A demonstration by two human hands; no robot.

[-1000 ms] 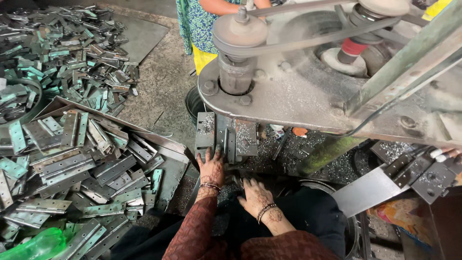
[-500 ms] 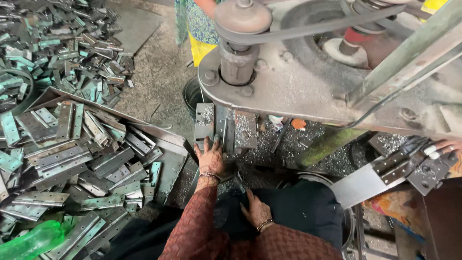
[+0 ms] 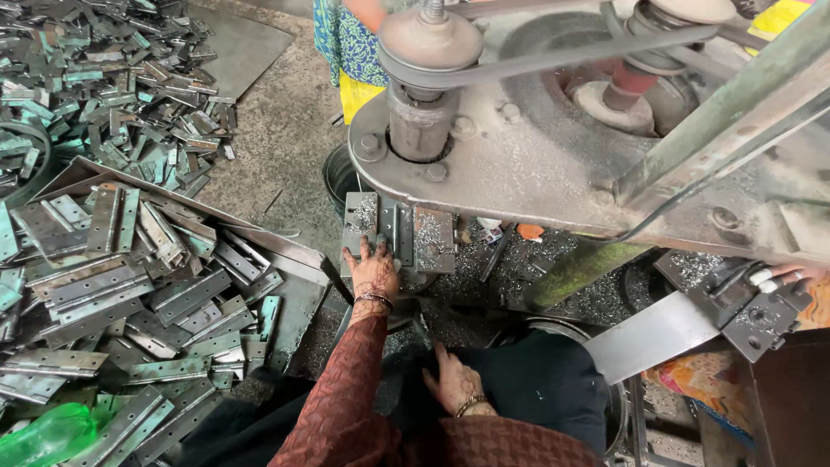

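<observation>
My left hand (image 3: 373,270) lies flat with fingers spread on the near edge of a grey metal hinge (image 3: 398,229). The hinge is opened out on the bed of a belt-driven machine (image 3: 519,164), just under its spindle (image 3: 419,130), and is dusted with metal chips. My right hand (image 3: 451,386) rests with fingers apart on the dark cloth (image 3: 536,389) over my lap and holds nothing. Both wrists carry bangles, and a maroon sleeve covers my left arm.
A metal tray (image 3: 294,251) heaped with several long hinges sits at my left, and more hinges (image 3: 95,78) are scattered on the floor beyond. A green plastic bottle (image 3: 47,437) lies bottom left. Another person's hand (image 3: 778,277) holds a part at the right edge. A black bucket (image 3: 339,177) stands behind the machine.
My right hand has slid back toward me onto my lap. My left hand has stayed on the hinge. The view has shifted slightly.
</observation>
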